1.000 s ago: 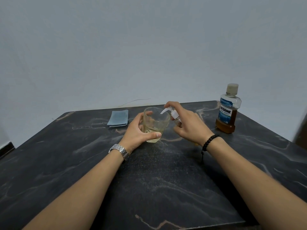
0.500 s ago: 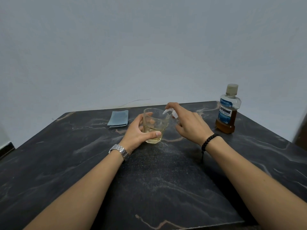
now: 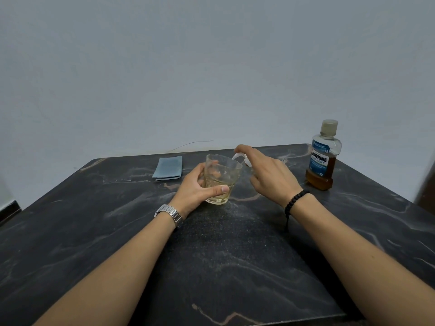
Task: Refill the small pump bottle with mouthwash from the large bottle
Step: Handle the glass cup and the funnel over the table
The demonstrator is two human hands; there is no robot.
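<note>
The left hand [image 3: 195,188] wraps its curled fingers and thumb round the clear faceted drinking glass [image 3: 221,178], which stands on the dark marble-patterned counter [image 3: 235,255] with a shallow layer of pale yellow liquid in the bottom. Just right of the glass, the right hand [image 3: 270,177] covers the small pump bottle with the white pump head [image 3: 240,158]: the forefinger lies over the head, whose spout reaches over the glass rim, and the other fingers curl down round a body that is hidden, so how firmly it is held I cannot tell.

The likely trouble is a spurt that misses. If the spout drifts off the rim under a press, liquid lands on the counter or the left hand's thumb. A hard press on a tilted small bottle could also make it slip sideways into the glass.

Well to the right of the glass stands the large clear mouthwash bottle with a blue label and amber liquid [image 3: 323,158], capped and near the counter's far right edge; a careless reach could knock it off. Left of the glass and farther back lies a folded grey-blue cloth [image 3: 168,168], handy for spills. Nearer the person than the glass, the counter gives broad room for both forearms.
</note>
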